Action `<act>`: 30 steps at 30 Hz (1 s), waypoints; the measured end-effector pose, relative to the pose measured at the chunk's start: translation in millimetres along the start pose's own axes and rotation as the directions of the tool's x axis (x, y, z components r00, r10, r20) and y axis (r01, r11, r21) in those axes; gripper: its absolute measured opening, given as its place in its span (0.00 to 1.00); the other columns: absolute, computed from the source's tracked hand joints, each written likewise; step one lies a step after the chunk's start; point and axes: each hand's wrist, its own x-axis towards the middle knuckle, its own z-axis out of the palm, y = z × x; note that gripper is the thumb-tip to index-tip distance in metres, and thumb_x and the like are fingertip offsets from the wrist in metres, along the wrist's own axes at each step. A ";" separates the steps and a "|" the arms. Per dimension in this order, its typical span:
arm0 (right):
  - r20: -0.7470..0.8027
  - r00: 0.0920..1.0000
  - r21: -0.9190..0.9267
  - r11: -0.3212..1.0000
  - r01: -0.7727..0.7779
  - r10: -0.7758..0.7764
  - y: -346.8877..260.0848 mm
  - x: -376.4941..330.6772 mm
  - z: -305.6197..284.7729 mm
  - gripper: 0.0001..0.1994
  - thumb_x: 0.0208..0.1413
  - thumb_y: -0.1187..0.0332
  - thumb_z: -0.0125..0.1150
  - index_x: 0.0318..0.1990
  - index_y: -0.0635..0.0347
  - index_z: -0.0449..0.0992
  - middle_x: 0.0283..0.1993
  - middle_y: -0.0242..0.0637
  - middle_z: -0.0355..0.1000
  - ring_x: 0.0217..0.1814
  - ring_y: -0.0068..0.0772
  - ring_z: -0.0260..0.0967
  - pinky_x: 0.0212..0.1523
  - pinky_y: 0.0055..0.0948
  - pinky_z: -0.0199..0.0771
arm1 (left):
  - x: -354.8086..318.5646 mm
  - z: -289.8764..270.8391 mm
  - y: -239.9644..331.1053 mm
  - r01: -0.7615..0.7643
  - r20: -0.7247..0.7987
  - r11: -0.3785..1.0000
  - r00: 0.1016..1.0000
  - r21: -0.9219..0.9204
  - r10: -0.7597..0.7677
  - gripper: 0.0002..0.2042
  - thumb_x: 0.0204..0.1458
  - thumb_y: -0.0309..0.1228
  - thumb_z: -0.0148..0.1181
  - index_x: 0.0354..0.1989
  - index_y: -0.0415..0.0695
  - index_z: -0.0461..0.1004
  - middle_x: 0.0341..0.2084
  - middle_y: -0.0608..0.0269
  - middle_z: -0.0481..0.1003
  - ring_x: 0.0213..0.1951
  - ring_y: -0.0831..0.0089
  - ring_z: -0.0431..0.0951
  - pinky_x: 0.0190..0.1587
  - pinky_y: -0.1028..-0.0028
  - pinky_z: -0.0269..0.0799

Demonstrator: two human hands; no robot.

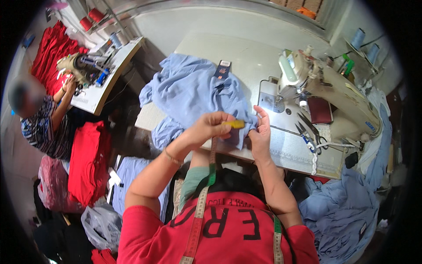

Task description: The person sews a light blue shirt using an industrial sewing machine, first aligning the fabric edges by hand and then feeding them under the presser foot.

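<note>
My left hand [214,125] is closed round a small yellow object [236,124], whose exact kind I cannot make out. It is held just above the near edge of a light blue garment [189,86], which lies bunched on the sewing table [246,53]. My right hand [260,135] grips that garment's near right edge between thumb and fingers, with other fingers pointing up. A dark tag [223,69] rests at the far side of the cloth. From my neck a tape measure [202,202] hangs, passing close under my left hand.
At the right stands a sewing machine [316,72], with black scissors [313,132] and a dark red wallet-like item [320,110] beside it. More blue garments [338,211] are heaped lower right. Left, another person [48,110] works red cloth at a second machine [81,66].
</note>
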 end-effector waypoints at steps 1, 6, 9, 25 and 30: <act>-0.013 1.000 -0.001 1.000 -0.002 0.002 -4.2 -0.1 3.1 0.31 0.47 0.88 0.43 0.63 0.64 0.56 0.48 0.37 0.69 0.47 0.21 0.67 0.49 0.19 0.67 | 4.5 -5.5 -0.5 0.030 0.029 0.999 0.999 -0.042 -0.029 0.10 0.58 0.28 0.58 0.44 0.36 0.74 0.34 0.66 0.75 0.36 0.81 0.75 0.41 0.79 0.73; -0.026 1.000 -0.018 1.000 0.002 -0.002 4.8 -0.9 -3.7 0.32 0.47 0.88 0.46 0.63 0.62 0.56 0.46 0.36 0.70 0.45 0.22 0.69 0.46 0.20 0.70 | 8.5 -11.7 2.7 0.071 0.046 0.997 0.996 -0.012 -0.071 0.07 0.58 0.29 0.59 0.36 0.38 0.75 0.30 0.64 0.77 0.31 0.78 0.78 0.39 0.78 0.75; -0.021 1.000 -0.003 1.000 0.000 0.000 3.8 -0.4 -3.1 0.33 0.47 0.88 0.47 0.64 0.61 0.55 0.46 0.36 0.71 0.44 0.23 0.70 0.45 0.20 0.71 | 10.7 -15.4 5.5 0.079 0.098 0.995 0.991 0.067 -0.085 0.07 0.58 0.28 0.58 0.38 0.36 0.76 0.32 0.62 0.78 0.32 0.77 0.79 0.40 0.78 0.77; 0.024 1.000 -0.020 1.000 -0.014 0.014 -5.1 -3.5 2.5 0.33 0.43 0.89 0.46 0.62 0.62 0.57 0.52 0.40 0.68 0.53 0.26 0.67 0.55 0.22 0.66 | 6.0 -11.3 43.8 0.016 -0.094 0.765 0.994 0.644 0.058 0.08 0.54 0.25 0.60 0.40 0.36 0.78 0.29 0.67 0.77 0.33 0.80 0.73 0.37 0.77 0.68; 0.004 1.000 -0.067 0.998 0.008 -0.008 -6.0 -3.6 2.8 0.35 0.41 0.88 0.42 0.63 0.62 0.56 0.51 0.39 0.67 0.51 0.25 0.67 0.53 0.22 0.67 | 10.1 -3.8 64.6 -0.312 0.167 0.471 0.931 0.825 0.323 0.06 0.50 0.27 0.61 0.35 0.41 0.79 0.28 0.58 0.76 0.30 0.63 0.76 0.35 0.69 0.70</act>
